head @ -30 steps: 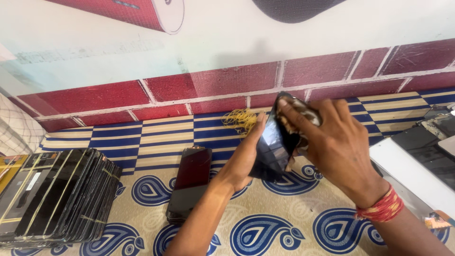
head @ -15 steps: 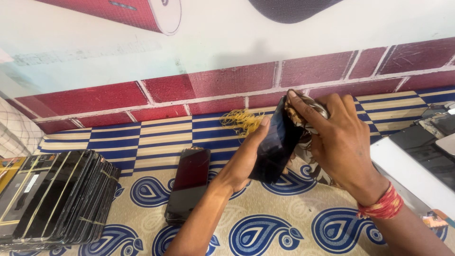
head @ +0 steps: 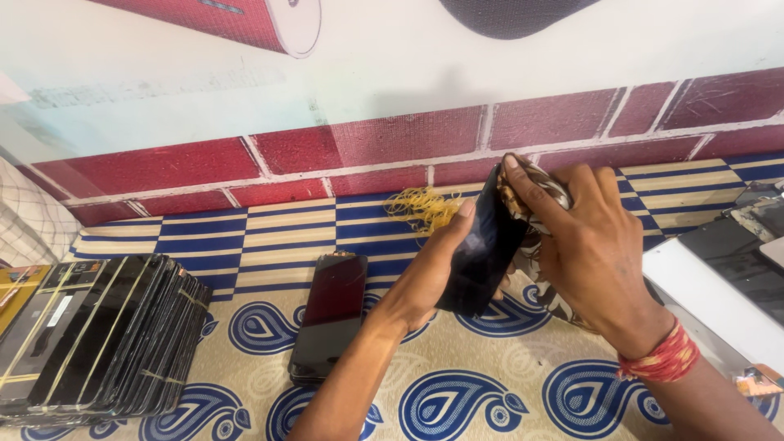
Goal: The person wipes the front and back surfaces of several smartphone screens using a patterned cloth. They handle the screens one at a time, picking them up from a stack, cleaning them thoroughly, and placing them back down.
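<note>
My left hand (head: 429,273) holds a black phone screen panel (head: 482,249) upright from its left edge, thumb along the side. Pressed against the panel's upper right face is a patterned brown-and-cream cloth (head: 535,204), bunched under my right hand (head: 584,245). That wrist wears a red thread band (head: 661,359). Both hands hover above the paisley-printed cloth (head: 490,400) covering the surface.
A dark phone (head: 331,318) lies flat left of my hands. Several black screen panels, bundled with rubber bands (head: 98,339), lean at the far left. Yellow rubber bands (head: 420,208) lie by the brick-pattern wall (head: 392,135). A white box and dark panels (head: 727,269) sit at the right.
The panel has tipped more upright and turned edge-on, and my right hand with the cloth has shifted up to its top edge.
</note>
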